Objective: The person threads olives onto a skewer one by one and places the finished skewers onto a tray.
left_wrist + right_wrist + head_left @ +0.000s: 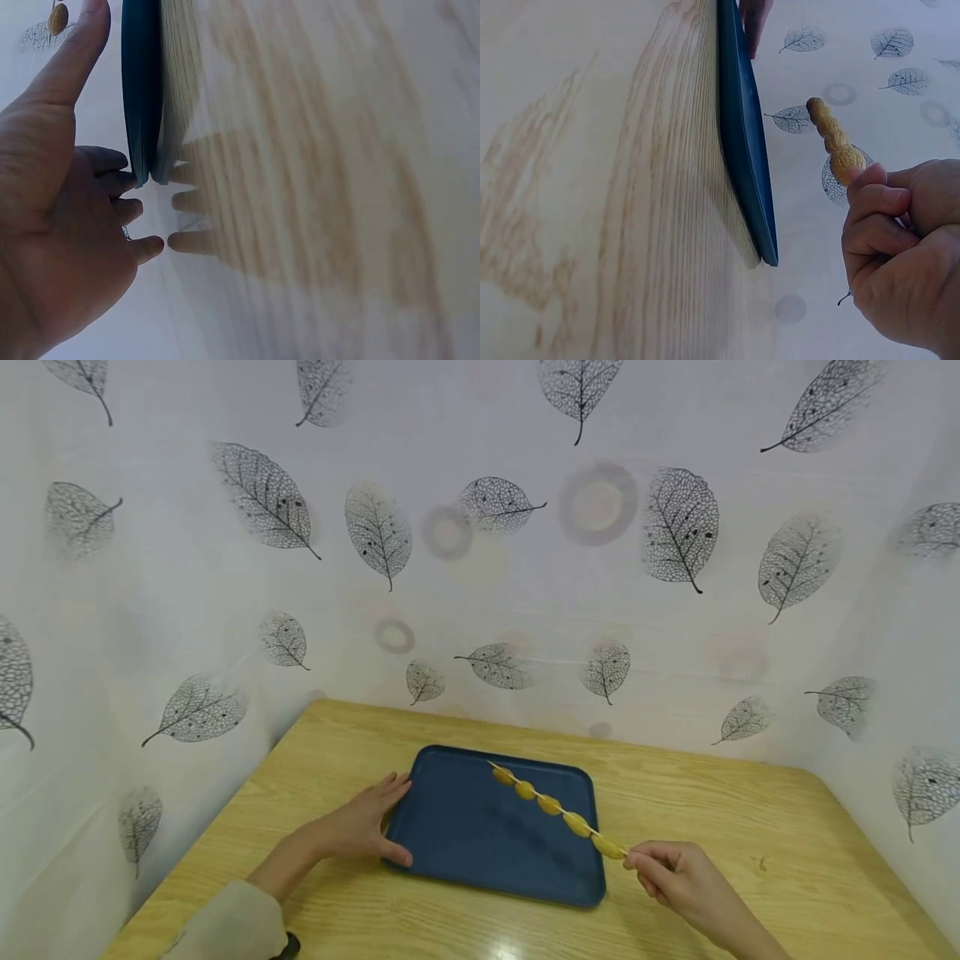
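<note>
A thin wooden skewer (550,805) carries several yellow-brown oval pieces with a wrinkled surface; their exact kind is unclear. My right hand (690,881) pinches its near end between thumb and fingers, and the skewer slants up and to the left above a dark blue rectangular tray (450,835). In the right wrist view, the pieces (846,161) stand clear of the tray (742,135), beyond the curled fingers. At the tray's left edge rests my left hand (358,822), fingers spread and thumb by the near corner. The left wrist view shows that hand (67,240) beside the tray's rim.
The tray lies on a light wood-grain table (720,810). Pale sheeting (510,602) printed with dark leaf skeletons rises behind the table and along both sides. Near the left sleeve (236,922), a small black object (288,947) is partly visible.
</note>
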`<state>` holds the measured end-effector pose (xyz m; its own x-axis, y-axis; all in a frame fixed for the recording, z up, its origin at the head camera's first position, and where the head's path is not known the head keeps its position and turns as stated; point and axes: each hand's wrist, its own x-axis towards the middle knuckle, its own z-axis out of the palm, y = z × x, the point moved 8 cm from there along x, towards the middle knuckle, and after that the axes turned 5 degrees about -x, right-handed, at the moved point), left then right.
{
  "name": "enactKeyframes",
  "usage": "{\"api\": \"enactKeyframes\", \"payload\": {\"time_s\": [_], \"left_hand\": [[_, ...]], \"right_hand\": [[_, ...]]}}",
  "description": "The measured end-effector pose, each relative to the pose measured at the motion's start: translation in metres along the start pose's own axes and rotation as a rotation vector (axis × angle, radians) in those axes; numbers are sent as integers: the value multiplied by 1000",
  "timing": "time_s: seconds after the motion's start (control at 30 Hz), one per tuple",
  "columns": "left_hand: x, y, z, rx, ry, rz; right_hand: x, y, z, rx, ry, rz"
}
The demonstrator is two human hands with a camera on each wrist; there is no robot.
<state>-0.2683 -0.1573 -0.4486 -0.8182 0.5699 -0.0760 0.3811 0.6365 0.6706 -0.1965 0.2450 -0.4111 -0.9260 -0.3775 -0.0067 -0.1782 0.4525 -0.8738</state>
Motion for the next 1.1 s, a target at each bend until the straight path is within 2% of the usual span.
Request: {"api": "enactKeyframes", "payload": {"time_s": [0.43,0.63,0.93,1.1], "left_hand": [[0,1,1,13,-20,-15],[0,2,2,35,-26,-11],[1,2,1,56,-19,-10],[1,0,1,54,-15,-9]], "right_hand": [[11,-5,2,-64,3,-7],[19,-15,2,-119,11,-57],[40,-31,14,-154,-31,-127],[55,-36,24,-172,-68,-115]]}}
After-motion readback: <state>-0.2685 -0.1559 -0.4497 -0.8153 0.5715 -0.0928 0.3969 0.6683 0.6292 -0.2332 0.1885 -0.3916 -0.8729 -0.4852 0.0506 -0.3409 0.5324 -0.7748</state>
